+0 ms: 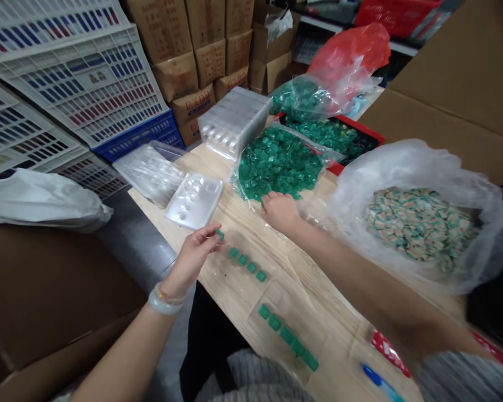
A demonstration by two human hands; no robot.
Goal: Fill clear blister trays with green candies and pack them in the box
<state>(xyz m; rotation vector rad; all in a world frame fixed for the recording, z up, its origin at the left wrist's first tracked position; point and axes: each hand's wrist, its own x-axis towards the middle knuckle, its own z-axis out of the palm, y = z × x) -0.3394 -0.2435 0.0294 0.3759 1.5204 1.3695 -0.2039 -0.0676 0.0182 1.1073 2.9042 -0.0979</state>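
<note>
My left hand point(197, 251) pinches a small green block point(220, 235) between thumb and fingers, over the end of a clear plastic tray point(238, 279). A row of several similar green blocks point(251, 267) lies in that tray. Closer to my body, another clear tray point(272, 349) holds a second row of green blocks point(287, 334), set close together. My right hand point(280, 211) is at the near edge of a heap of shiny green pieces point(279, 162) on clear plastic. Its fingers are curled closed, and what they hold is mostly hidden.
Stacked clear trays point(235, 120) stand behind a white tray point(195, 200). To the right, a plastic bag point(423, 223) holds many patterned pieces. A blue pen point(379, 381) lies near the front. Crates point(92, 78) and cartons point(184, 72) line the back; an open box point(54, 290) stands left.
</note>
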